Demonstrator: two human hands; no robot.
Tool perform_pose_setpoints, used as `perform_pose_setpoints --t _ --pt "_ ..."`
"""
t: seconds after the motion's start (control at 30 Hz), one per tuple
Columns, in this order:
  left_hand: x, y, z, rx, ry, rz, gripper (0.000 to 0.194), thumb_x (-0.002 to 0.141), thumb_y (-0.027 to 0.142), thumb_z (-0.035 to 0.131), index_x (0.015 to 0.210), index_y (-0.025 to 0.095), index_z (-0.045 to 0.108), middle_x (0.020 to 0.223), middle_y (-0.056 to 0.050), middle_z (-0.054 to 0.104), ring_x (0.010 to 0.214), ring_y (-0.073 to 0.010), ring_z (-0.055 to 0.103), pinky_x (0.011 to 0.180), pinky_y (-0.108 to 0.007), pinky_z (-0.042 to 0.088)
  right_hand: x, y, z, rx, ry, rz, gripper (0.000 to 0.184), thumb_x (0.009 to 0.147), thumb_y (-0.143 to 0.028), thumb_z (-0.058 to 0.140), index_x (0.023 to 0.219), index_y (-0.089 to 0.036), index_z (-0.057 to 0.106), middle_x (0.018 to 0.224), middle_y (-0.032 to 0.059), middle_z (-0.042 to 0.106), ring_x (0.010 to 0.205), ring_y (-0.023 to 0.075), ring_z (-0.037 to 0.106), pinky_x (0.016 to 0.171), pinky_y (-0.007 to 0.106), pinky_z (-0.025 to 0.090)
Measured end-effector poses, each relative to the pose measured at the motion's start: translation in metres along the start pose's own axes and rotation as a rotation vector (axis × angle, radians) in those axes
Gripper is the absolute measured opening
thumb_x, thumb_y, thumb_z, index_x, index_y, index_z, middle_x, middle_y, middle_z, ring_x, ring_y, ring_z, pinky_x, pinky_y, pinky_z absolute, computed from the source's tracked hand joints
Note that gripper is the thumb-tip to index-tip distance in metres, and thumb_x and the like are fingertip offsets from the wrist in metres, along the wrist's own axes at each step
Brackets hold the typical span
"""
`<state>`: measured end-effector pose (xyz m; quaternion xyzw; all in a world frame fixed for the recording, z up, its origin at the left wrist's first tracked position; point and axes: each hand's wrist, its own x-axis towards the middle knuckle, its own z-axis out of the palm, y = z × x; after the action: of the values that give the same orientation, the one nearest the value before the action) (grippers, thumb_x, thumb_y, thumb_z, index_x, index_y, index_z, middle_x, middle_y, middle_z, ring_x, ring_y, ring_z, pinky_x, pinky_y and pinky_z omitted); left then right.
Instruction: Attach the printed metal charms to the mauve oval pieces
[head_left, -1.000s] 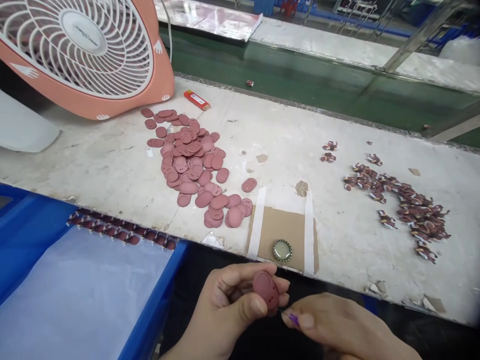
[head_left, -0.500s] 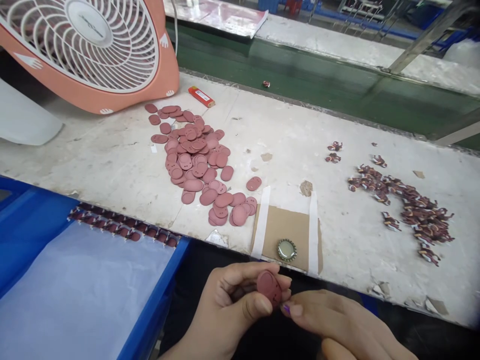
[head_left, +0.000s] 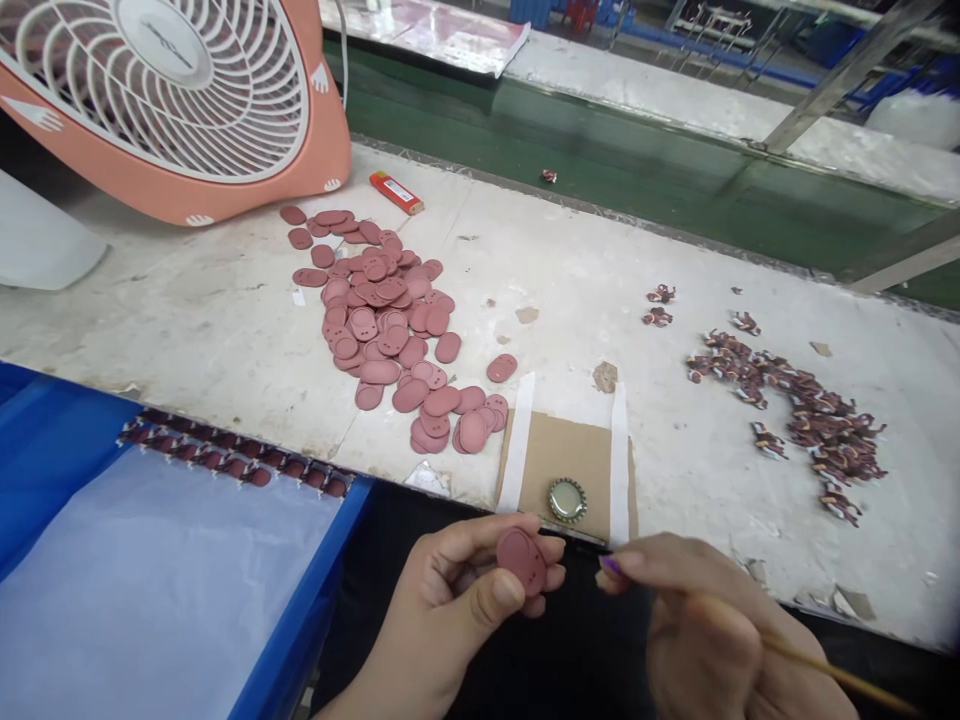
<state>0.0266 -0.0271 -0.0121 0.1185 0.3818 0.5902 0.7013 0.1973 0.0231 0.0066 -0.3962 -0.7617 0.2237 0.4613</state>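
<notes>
Near the table's front edge, my left hand (head_left: pixel 465 605) pinches a reddish-brown oval disc (head_left: pixel 521 560) between thumb and fingers. The disc is tilted up and shows a raised oval and small dark holes. To its right, apart from it, my right hand (head_left: pixel 712 620) is closed around a thin wooden stick (head_left: pixel 832 672) that slants out to the lower right. Something purple (head_left: pixel 609 566) shows at its fingertips; I cannot make out what it is. Just beyond the hands, a bottle cap (head_left: pixel 567 500) with a shiny inside lies on a cardboard piece (head_left: pixel 574 450) with white tape strips.
A heap of similar discs (head_left: pixel 390 300) spreads left of the cardboard. Small brown figures (head_left: pixel 832 430) lie in a pile at right. An orange fan (head_left: pixel 180 90) and a red box cutter (head_left: pixel 397 193) stand behind. Assembled pieces line a blue tray (head_left: pixel 300 610) at lower left.
My right hand has moved right, away from the disc, and the stick has come into view. My left hand keeps the disc. A small figure on the green belt has shifted right.
</notes>
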Motion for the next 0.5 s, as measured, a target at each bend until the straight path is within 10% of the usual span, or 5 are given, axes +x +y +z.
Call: perform_pose_setpoints --t 0.5 --pt "0.001 -0.001 0.002 0.002 0.033 -0.022 0.021 0.078 0.031 0.082 0.099 0.027 0.082 0.095 -0.006 0.084 0.084 -0.0185 0.078 0.069 -0.018 0.060 0.005 0.003 0.001 -0.014 -0.020 0.040 0.028 0.110 -0.025 0.043 0.096 -0.017 0.065 0.078 0.0019 0.067 0.062 0.0114 0.065 0.056 0.021 0.053"
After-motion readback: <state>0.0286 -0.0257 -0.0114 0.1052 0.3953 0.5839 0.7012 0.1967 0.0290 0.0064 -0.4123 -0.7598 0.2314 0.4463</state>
